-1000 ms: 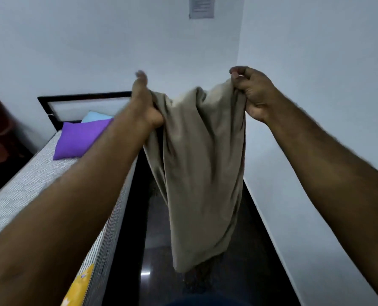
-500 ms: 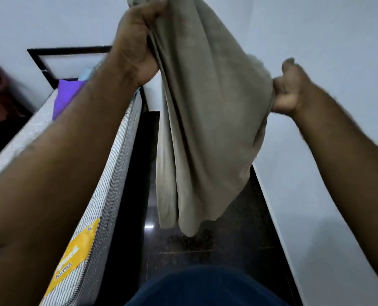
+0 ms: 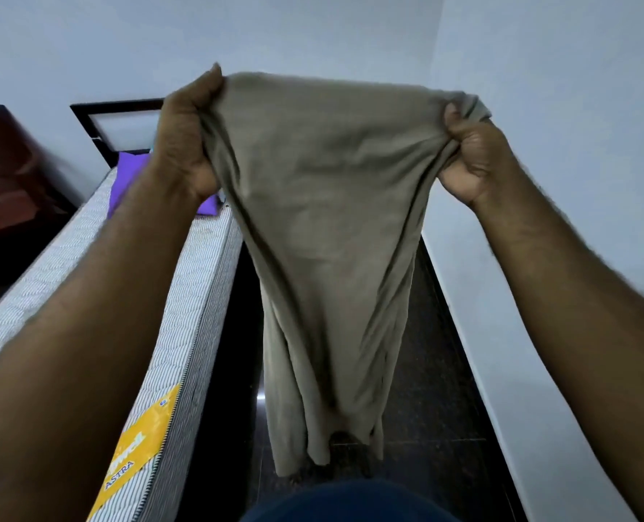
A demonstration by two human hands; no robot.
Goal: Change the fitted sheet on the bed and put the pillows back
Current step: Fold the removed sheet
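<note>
— How are the hands placed?

— The left hand (image 3: 190, 141) is raised at the upper left, its fingers curled round one end of the top edge of the beige fitted sheet (image 3: 324, 235). The right hand (image 3: 471, 158) is held at about the same height to the right, and the other end of that edge is bunched and gripped in its closed fingers. The two hands are kept well apart, so the top edge is drawn out between them.

— And where is the sheet itself?

— It is held up in the air, in front of the body, and is hung down in long folds towards the dark floor (image 3: 437, 389); whether its lower end touches the floor cannot be told, since that part is dim and blurred. It is suspended over the narrow strip of floor between the bed and the pale wall (image 3: 538, 258) on the right.

— What is seen on the bed?

— The striped mattress (image 3: 184, 325) is left bare, with a yellow label (image 3: 139, 446) shown on its side. A purple pillow (image 3: 130, 171) is laid at the far end, just before the dark headboard (image 3: 113, 111), and is partly hidden by the left arm. A dark wooden piece of furniture (image 3: 7, 171) is glimpsed at the far left.
</note>
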